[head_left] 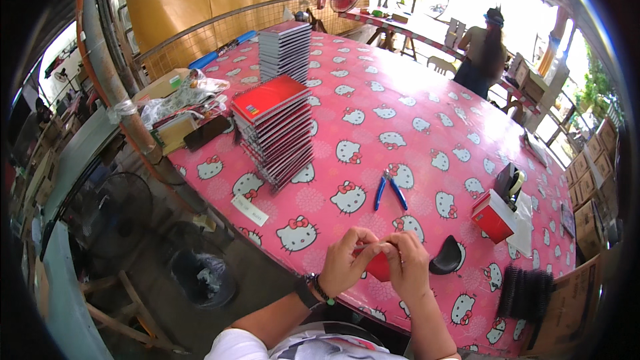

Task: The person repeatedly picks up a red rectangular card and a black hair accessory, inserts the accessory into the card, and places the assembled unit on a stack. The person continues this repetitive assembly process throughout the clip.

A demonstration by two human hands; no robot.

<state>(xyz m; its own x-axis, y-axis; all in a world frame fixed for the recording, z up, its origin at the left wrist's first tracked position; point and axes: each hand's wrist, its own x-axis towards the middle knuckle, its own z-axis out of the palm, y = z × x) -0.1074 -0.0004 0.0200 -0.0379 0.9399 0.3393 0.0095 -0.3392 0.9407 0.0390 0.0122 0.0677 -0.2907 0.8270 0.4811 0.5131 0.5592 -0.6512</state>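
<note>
Both of my hands meet near the table's front edge, fingers pinched together at the upper edge of a red notebook (379, 268). My left hand (348, 263) grips its left side and my right hand (408, 263) its right side; the fingers cover much of it. Beyond them lie cutting pliers (390, 191) with blue handles, spread apart. A black curved object (447, 255) sits just right of my right hand. To the left, a tall stack of red spiral notebooks (275, 130) leans a little, with another notebook stack (285, 52) behind it.
At right are a red-covered pad stack (493, 217), a tape dispenser (509, 180), black binding coils (525, 292) and a cardboard box (567, 307). A paper strip (250, 211) and plastic bags (190, 97) lie on the pink table (373, 227). A person (485, 57) stands beyond.
</note>
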